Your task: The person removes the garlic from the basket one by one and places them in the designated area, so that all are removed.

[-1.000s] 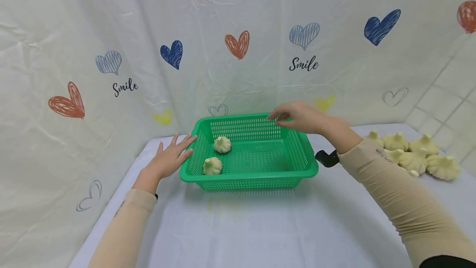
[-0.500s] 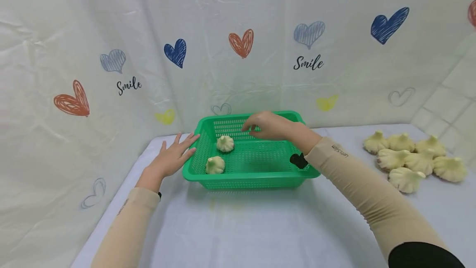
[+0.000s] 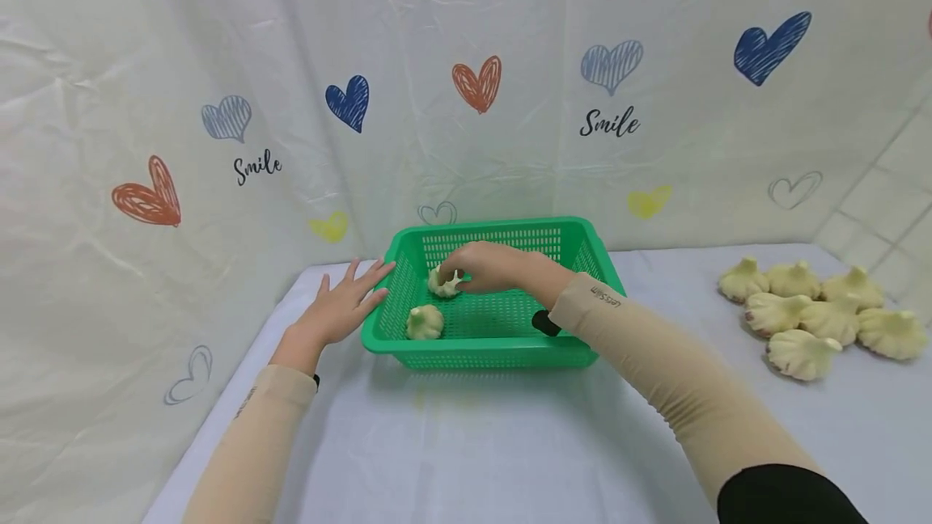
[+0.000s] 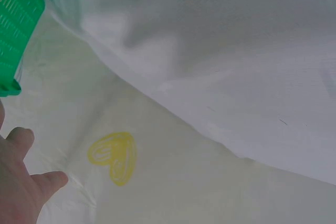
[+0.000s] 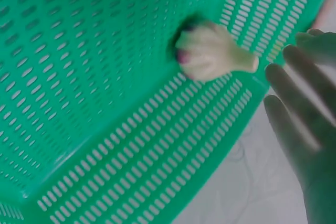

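Note:
A green plastic basket (image 3: 495,344) stands on the white table and holds two garlic bulbs. My right hand (image 3: 486,267) is inside it, its fingertips over the back garlic bulb (image 3: 440,283) and partly covering it in the head view. In the right wrist view the spread fingers (image 5: 294,85) lie just beside that garlic bulb (image 5: 207,53), with a gap between. The front garlic bulb (image 3: 425,322) lies at the basket's left end. My left hand (image 3: 333,315) has its fingers spread, with fingertips at the basket's left rim; in the left wrist view this hand (image 4: 21,182) is partly visible.
A group of several garlic bulbs (image 3: 830,310) lies on the right of the white table (image 3: 466,443). Behind the table hangs a pale curtain (image 3: 408,14) printed with hearts. A black object (image 3: 546,323) sits at my right wrist.
My right hand has moved left and down, from above the basket's back right rim to the back garlic bulb inside. The left hand stays at the rim; the head view has shifted slightly.

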A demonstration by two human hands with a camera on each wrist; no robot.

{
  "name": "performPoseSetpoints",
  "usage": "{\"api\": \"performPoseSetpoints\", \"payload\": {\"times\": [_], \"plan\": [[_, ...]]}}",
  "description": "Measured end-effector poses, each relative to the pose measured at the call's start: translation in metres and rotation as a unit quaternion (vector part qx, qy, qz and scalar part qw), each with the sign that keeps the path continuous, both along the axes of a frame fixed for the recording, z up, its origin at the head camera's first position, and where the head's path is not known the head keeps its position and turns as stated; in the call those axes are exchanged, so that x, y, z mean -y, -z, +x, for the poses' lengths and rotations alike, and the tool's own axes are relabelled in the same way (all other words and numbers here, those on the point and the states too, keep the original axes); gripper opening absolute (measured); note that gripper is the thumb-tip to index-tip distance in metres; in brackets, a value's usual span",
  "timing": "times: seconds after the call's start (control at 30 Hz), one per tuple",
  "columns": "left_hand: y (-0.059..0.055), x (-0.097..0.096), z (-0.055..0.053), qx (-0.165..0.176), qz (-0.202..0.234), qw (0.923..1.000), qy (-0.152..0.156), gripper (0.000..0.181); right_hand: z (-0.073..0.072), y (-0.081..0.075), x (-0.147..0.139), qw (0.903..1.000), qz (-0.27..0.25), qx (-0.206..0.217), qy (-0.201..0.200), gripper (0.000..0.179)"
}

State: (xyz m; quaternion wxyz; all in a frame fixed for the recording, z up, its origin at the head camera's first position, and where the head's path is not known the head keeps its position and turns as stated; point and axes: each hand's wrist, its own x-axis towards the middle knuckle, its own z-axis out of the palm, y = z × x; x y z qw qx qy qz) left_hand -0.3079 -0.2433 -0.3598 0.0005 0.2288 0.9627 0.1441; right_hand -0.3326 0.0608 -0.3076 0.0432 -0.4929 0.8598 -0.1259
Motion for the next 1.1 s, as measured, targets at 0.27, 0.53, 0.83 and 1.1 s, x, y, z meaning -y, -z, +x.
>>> {"api": "performPoseSetpoints", "payload": {"times": [0.27,0.53,0.83,1.1], "plan": [[0.002,0.000,0.000,0.003,0.001,1.0000,-0.002,0.061,-0.004,0.012,0.024,0.9980,0.060,0.019,-0.002,0.024],[-0.001,-0.001,0.000,-0.006,0.003,1.0000,0.000,0.061,-0.005,0.015,0.046,0.9908,0.126,0.040,0.030,0.037],[0.005,0.000,0.000,-0.005,0.015,0.9999,-0.003,0.061,-0.011,0.020,0.055,0.9827,0.147,0.095,0.061,0.053],[0.001,0.000,0.001,-0.006,0.015,0.9999,-0.001,0.060,-0.012,0.022,0.065,0.9795,0.159,0.099,0.074,0.059]]}}
